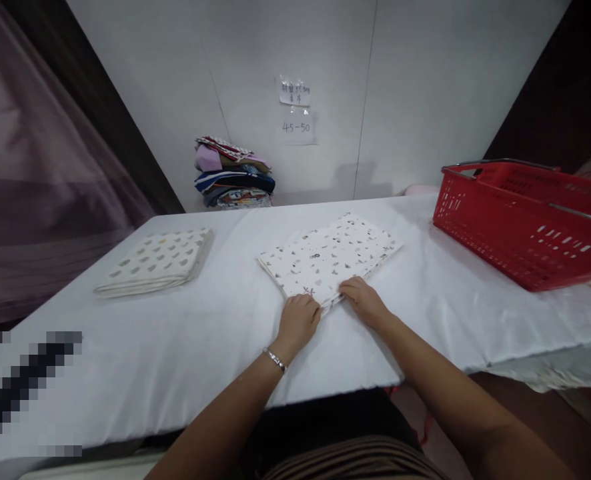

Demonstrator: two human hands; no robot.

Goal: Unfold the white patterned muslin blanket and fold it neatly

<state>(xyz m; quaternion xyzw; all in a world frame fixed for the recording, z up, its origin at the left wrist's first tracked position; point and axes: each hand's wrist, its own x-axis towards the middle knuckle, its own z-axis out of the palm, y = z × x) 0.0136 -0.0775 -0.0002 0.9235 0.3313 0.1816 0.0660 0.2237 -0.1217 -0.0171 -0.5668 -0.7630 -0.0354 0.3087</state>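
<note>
A white cloth with small scattered prints (330, 253) lies folded flat on the white-covered table, turned at an angle. At its near corner, my left hand (300, 320) has its fingers curled over the fabric, with the thumb side at the edge. My right hand (363, 300) pinches the near right edge a little farther along. The thumbs are mostly hidden. To the left lies another folded cloth (158, 260), cream with rows of grey leaf-like shapes, apart from both hands.
A red plastic basket (505, 220) with metal handles stands at the table's right end. Behind the far edge, a pile of folded fabrics (233, 173) rests against the wall. Two paper notes (298, 127) are taped above. A sheer curtain (40, 167) hangs at left.
</note>
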